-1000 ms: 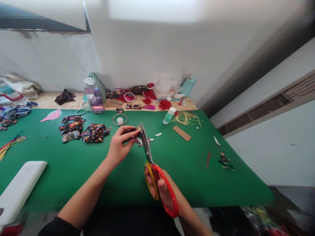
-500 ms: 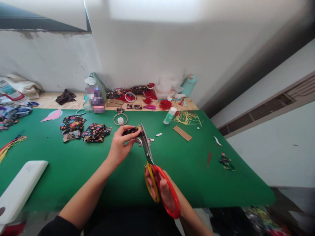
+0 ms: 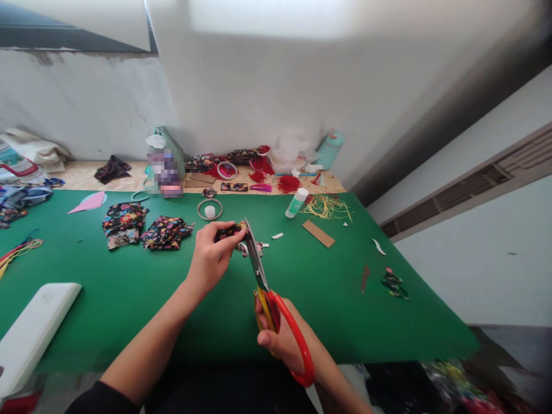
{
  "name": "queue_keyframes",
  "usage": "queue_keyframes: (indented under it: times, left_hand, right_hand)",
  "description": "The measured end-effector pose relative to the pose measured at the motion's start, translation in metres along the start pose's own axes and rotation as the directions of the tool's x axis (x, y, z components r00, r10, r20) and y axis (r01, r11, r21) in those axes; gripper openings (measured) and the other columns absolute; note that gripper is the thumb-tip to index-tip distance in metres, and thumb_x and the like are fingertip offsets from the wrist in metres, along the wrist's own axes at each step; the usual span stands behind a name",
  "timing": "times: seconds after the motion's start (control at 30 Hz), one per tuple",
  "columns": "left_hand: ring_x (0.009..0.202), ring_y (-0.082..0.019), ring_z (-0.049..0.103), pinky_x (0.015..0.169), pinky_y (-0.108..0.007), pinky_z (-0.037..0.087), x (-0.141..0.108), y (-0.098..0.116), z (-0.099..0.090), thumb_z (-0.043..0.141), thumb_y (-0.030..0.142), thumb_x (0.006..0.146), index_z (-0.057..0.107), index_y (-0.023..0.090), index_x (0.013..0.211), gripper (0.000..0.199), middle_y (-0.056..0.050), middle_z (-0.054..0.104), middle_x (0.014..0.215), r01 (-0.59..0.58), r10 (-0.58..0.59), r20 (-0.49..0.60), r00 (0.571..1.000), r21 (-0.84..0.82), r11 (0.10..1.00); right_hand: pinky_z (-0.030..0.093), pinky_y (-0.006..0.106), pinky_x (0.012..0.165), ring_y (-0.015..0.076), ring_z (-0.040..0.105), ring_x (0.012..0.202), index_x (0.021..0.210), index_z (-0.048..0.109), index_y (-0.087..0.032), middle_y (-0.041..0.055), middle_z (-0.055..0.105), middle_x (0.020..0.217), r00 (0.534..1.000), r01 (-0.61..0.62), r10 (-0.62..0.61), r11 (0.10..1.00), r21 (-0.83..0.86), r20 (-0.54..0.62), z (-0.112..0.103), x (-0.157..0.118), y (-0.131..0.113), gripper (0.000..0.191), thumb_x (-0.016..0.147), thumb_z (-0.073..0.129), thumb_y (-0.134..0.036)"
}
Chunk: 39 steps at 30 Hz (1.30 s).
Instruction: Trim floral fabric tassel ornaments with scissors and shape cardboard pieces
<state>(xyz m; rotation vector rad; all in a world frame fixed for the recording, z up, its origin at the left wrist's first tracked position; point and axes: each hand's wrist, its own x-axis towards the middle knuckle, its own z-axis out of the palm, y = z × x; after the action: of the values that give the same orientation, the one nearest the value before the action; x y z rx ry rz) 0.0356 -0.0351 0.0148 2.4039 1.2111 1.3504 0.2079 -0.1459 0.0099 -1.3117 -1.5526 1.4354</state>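
Observation:
My left hand [image 3: 212,253] pinches a small piece of black floral fabric [image 3: 228,232] between thumb and fingers. Its right edge meets the blades of a pair of scissors [image 3: 255,261] with one red and one yellow handle. Those handles are in my right hand [image 3: 282,339], the thumb through the red loop. The blades look nearly closed; whether fabric lies between them is too small to tell. Just beyond the blades, small floral scraps [image 3: 257,248] lie on the green table [image 3: 207,328], partly hidden by hand and scissors.
Floral fabric pieces [image 3: 167,232] lie to the left, beyond a white oblong device [image 3: 41,328]. Further back are a grey ring [image 3: 221,210], a glue stick [image 3: 296,203], yellow cords [image 3: 328,208] and a cardboard strip [image 3: 318,234]. A light blue bottle [image 3: 330,149] stands by the wall.
The scissors' blades and handles have come closer together at the fabric's edge. My right thumb has swung inward to the left. My left hand holds the fabric in nearly the same place.

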Motion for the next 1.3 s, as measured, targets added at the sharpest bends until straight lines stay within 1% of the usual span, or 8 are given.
queue_keyframes:
  times: [0.1, 0.23, 0.33, 0.5, 0.67, 0.93, 1.1, 1.3]
  left_hand:
    - [0.099, -0.02, 0.057, 0.08, -0.037, 0.045, -0.001, 0.0, 0.001, 0.054, 0.019, 0.087, 0.068, 0.029, 0.105, 0.025, -0.008, 0.06, 0.109, -0.005, 0.005, -0.007, 1.0, 0.021, 1.0]
    - [0.098, -0.02, 0.057, 0.079, -0.037, 0.045, -0.001, 0.001, 0.001, 0.054, 0.019, 0.087, 0.068, 0.028, 0.104, 0.024, -0.009, 0.06, 0.108, -0.015, 0.016, -0.019, 1.0, 0.042, 0.999]
    - [0.098, -0.02, 0.057, 0.08, -0.037, 0.045, -0.001, 0.002, 0.0, 0.053, 0.021, 0.087, 0.069, 0.027, 0.104, 0.024, -0.009, 0.06, 0.107, -0.019, 0.02, -0.021, 1.0, 0.037, 0.999]
    - [0.098, -0.02, 0.058, 0.082, -0.039, 0.045, 0.0, 0.001, -0.001, 0.051, 0.024, 0.088, 0.069, 0.029, 0.104, 0.024, -0.009, 0.06, 0.107, -0.013, 0.014, -0.021, 1.0, 0.031, 0.999]
    - [0.098, -0.02, 0.058, 0.082, -0.039, 0.044, 0.0, 0.001, -0.001, 0.052, 0.022, 0.088, 0.068, 0.029, 0.105, 0.024, -0.009, 0.061, 0.107, -0.018, 0.019, -0.017, 1.0, 0.042, 0.999]
    - [0.1, -0.02, 0.057, 0.084, -0.04, 0.043, -0.001, 0.0, -0.002, 0.053, 0.019, 0.087, 0.068, 0.028, 0.105, 0.025, -0.008, 0.061, 0.106, -0.029, 0.029, 0.002, 1.0, 0.044, 0.999]
    - [0.101, -0.02, 0.057, 0.085, -0.04, 0.043, 0.0, 0.0, -0.002, 0.053, 0.019, 0.087, 0.068, 0.029, 0.105, 0.025, -0.008, 0.061, 0.106, -0.02, 0.02, 0.01, 1.0, 0.039, 0.999]
    - [0.101, -0.02, 0.056, 0.086, -0.04, 0.042, 0.0, 0.001, -0.002, 0.054, 0.016, 0.086, 0.067, 0.028, 0.106, 0.027, -0.008, 0.061, 0.109, -0.021, 0.021, 0.003, 1.0, 0.026, 0.999]
  right_hand:
    - [0.025, 0.023, 0.046, 0.0073, 0.029, 0.052, 0.071, 0.041, -0.02, -0.0063, 0.036, 0.057, 1.0, -0.026, 0.026, 0.998, 0.064, -0.009, 0.002, -0.001, 0.003, 0.07, 0.053, 0.052, -0.086]
    - [0.025, 0.022, 0.046, 0.0071, 0.031, 0.052, 0.074, 0.042, -0.019, -0.0058, 0.038, 0.059, 1.0, -0.021, 0.02, 0.992, 0.124, 0.008, 0.004, -0.003, 0.007, 0.067, 0.056, 0.056, -0.082]
    - [0.022, 0.022, 0.045, 0.0065, 0.028, 0.051, 0.072, 0.042, -0.019, -0.0065, 0.036, 0.057, 1.0, -0.027, 0.025, 0.989, 0.146, 0.012, 0.005, -0.002, 0.005, 0.067, 0.055, 0.056, -0.082]
    - [0.021, 0.023, 0.045, 0.0068, 0.026, 0.05, 0.065, 0.038, -0.02, -0.0074, 0.033, 0.053, 0.999, -0.04, 0.041, 0.998, 0.049, -0.015, 0.003, 0.0, -0.005, 0.07, 0.047, 0.057, -0.085]
    - [0.023, 0.024, 0.046, 0.0076, 0.029, 0.049, 0.065, 0.039, -0.02, -0.0066, 0.036, 0.052, 0.999, -0.037, 0.038, 0.999, 0.028, -0.025, 0.003, 0.001, -0.001, 0.068, 0.051, 0.055, -0.085]
    - [0.021, 0.023, 0.045, 0.0071, 0.026, 0.05, 0.063, 0.039, -0.02, -0.0074, 0.033, 0.051, 0.996, -0.072, 0.07, 0.996, -0.042, -0.058, 0.004, 0.001, 0.006, 0.064, 0.049, 0.065, -0.078]
    - [0.02, 0.024, 0.046, 0.0073, 0.025, 0.05, 0.057, 0.036, -0.02, -0.0069, 0.032, 0.05, 0.999, -0.039, 0.037, 0.997, -0.07, -0.037, 0.004, 0.004, 0.005, 0.064, 0.054, 0.062, -0.078]
    - [0.022, 0.023, 0.046, 0.0072, 0.026, 0.05, 0.059, 0.036, -0.02, -0.0069, 0.033, 0.051, 0.996, -0.075, 0.071, 0.995, -0.072, -0.051, 0.004, 0.007, 0.009, 0.062, 0.057, 0.063, -0.075]
